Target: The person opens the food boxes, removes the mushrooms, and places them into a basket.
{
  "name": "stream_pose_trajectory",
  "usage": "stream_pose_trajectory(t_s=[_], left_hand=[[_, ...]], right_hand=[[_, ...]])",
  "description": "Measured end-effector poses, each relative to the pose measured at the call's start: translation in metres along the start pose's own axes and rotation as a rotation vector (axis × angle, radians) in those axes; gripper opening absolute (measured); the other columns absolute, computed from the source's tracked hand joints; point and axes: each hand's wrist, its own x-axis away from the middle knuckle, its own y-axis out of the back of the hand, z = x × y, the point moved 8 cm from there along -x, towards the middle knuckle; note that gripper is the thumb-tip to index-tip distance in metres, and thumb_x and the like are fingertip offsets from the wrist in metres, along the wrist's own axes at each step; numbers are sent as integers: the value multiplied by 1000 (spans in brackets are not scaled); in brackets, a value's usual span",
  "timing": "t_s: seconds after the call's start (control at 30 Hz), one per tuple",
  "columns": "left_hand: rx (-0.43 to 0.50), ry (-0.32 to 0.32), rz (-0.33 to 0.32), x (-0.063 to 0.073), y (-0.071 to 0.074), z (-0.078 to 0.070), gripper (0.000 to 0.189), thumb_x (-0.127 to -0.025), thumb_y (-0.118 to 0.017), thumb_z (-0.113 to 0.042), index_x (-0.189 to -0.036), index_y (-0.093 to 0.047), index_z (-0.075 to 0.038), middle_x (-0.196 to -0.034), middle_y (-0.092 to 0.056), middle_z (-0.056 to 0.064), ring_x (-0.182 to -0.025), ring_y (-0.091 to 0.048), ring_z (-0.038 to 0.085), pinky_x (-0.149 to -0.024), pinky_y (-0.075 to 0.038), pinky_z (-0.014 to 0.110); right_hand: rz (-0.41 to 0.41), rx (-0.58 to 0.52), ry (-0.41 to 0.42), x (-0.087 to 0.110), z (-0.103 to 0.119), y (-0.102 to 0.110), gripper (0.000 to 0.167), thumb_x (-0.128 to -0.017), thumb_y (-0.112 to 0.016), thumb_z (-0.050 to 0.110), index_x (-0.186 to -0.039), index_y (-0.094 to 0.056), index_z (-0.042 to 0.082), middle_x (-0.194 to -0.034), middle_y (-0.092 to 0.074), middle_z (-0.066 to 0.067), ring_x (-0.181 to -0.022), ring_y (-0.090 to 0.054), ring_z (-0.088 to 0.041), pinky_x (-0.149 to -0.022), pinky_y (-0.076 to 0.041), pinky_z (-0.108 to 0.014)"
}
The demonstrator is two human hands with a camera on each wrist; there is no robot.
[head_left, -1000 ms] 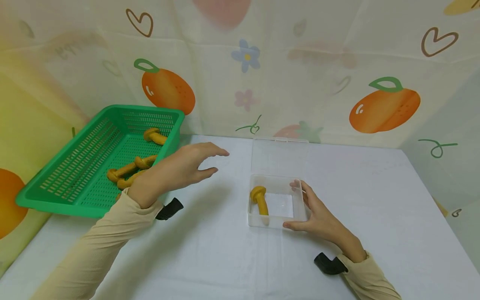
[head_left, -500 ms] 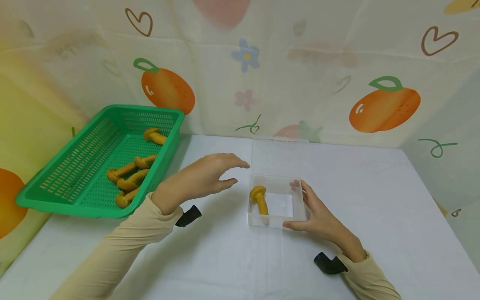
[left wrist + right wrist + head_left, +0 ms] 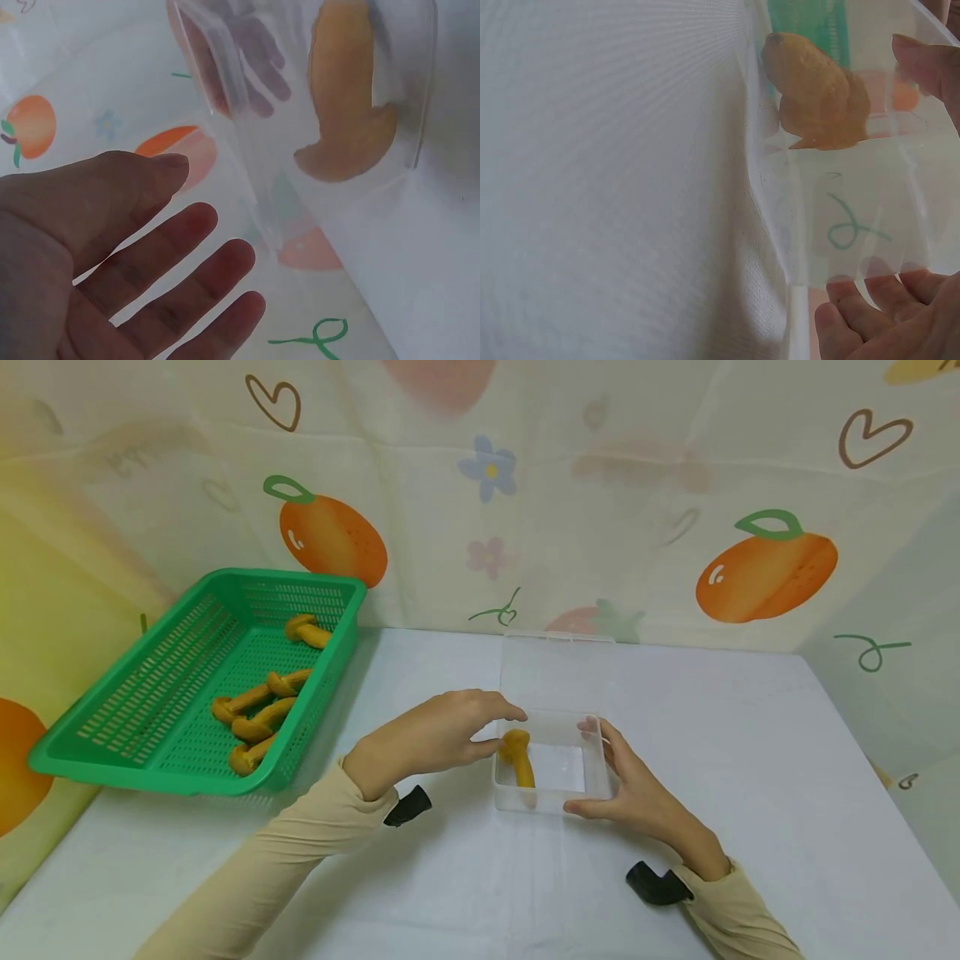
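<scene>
A clear plastic box [image 3: 551, 802] stands on the white table with its lid [image 3: 558, 668] folded back behind it. Inside, along the left wall, lies one yellow-brown mushroom [image 3: 522, 770], its cap toward the back. My right hand [image 3: 641, 797] grips the box's right side, thumb at the front corner and fingers at the back. At the left rim is my left hand [image 3: 442, 735], fingertips close over the edge and thumb near the mushroom cap. In the left wrist view, the left hand's fingers [image 3: 184, 292] are spread and hold nothing; the mushroom [image 3: 345, 82] shows through the plastic.
A green plastic basket [image 3: 318, 731] with slotted sides stands at the left, several more mushrooms [image 3: 262, 722] lying in its right half. A cloth backdrop [image 3: 600, 527] printed with fruit hangs behind the table. Each wrist carries a black clip [image 3: 408, 806].
My left hand has moved right and toward me, from beside the basket to the box's left rim, uncovering the mushrooms in the basket. The right hand and box have stayed in place.
</scene>
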Motion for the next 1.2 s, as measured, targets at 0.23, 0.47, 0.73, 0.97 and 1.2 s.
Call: stream_pose_trajectory(t_s=[0.23, 0.47, 0.73, 0.97, 1.2], left_hand=[[-10, -7, 12, -6, -15, -2, 36, -94, -67, -14, -129, -65, -11, -128, -67, 2, -120, -60, 21, -102, -51, 36], [-22, 14, 39, -14, -28, -3, 36, -93, -68, -12, -129, -65, -9, -127, -67, 3, -117, -61, 20, -97, -54, 36], [-112, 15, 46, -20, -39, -5, 19, -92, -69, -11, -111, -71, -10, -112, -70, 1, -105, -63, 17, -86, -57, 33], [-107, 32, 74, -24, -42, -5, 22, -92, -69, -13, -114, -71, -11, -119, -68, 2, -112, -63, 18, -90, -57, 35], [-17, 3, 98, -27, -45, -3, 29, -90, -71, -11, -119, -71, -9, -127, -66, 3, -117, -59, 21, -98, -53, 36]], right_hand=[[4, -3, -7, -1, 0, 0, 110, -74, -89, 23, -155, -15, 10, -156, -30, -13, -140, -39, -40, -106, -38, -59], [0, 2, -12, -2, 0, 0, 111, -74, -89, 23, -155, -15, 11, -157, -29, -13, -143, -36, -41, -107, -36, -61], [1, -12, -29, -1, -2, -1, 111, -73, -89, 24, -155, -15, 15, -158, -28, -11, -144, -34, -40, -108, -35, -61], [4, -18, -36, -1, -2, -1, 111, -73, -89, 24, -155, -15, 14, -157, -29, -11, -142, -36, -40, -107, -36, -59], [-3, 3, -30, 0, -2, 0, 109, -74, -89, 24, -154, -17, 15, -156, -31, -11, -139, -40, -40, -104, -39, -58]])
